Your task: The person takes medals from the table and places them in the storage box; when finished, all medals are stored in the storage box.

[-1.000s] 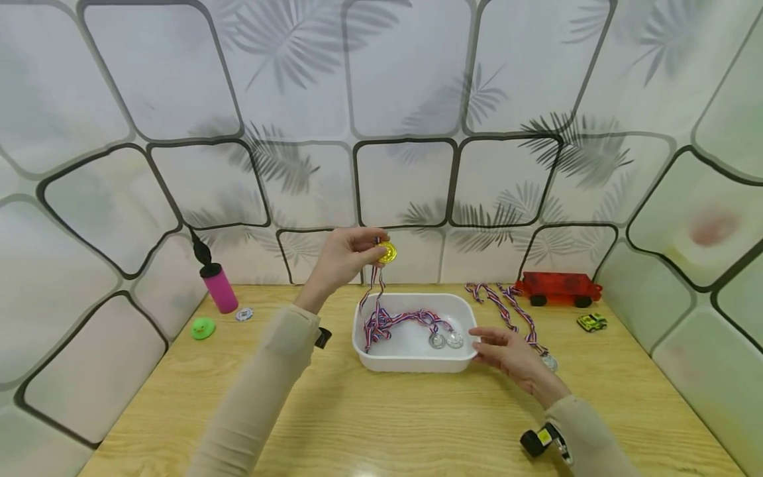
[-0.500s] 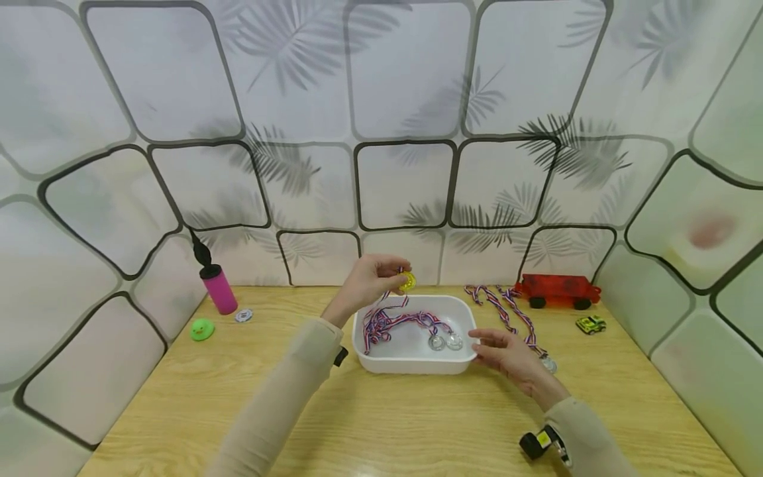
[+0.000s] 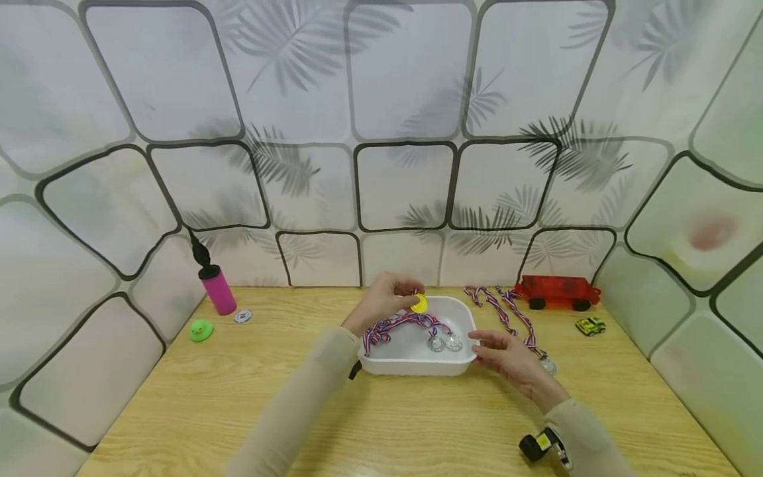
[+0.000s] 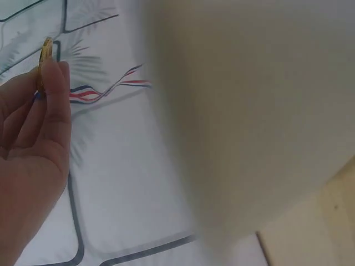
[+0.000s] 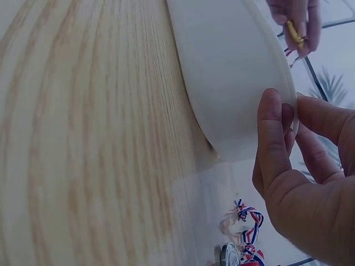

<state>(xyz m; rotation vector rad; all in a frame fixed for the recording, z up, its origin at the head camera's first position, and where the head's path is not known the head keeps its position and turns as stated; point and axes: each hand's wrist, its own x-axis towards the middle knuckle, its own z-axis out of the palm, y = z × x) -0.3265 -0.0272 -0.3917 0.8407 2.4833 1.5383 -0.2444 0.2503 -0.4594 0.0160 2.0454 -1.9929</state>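
My left hand [image 3: 384, 299] pinches a gold medal [image 3: 420, 303] between thumb and fingers, over the back of a white plastic tub [image 3: 417, 367]. In the left wrist view the medal [image 4: 44, 61] is edge-on, and its red, white and blue ribbon [image 4: 91, 95] trails away to the right. Inside the tub lie two silver medals [image 3: 437, 344], with striped ribbons [image 3: 381, 329] bunched toward the left. My right hand [image 3: 512, 361] holds the tub's right rim, thumb and fingers on either side of the wall [image 5: 238, 72] in the right wrist view.
Right of the tub, a silver medal [image 3: 548, 366] and striped ribbons [image 3: 518, 311] lie on the wooden table [image 3: 405, 424]. Beyond are a red toy wagon [image 3: 557, 291] and a green toy car [image 3: 591, 325]. A pink pump [image 3: 218, 291], poker chip [image 3: 242, 317] and green duck [image 3: 201, 330] stand left.
My left hand has come down and to the right with the gold medal, from high above the tub to close over it. The right hand stays at the rim.
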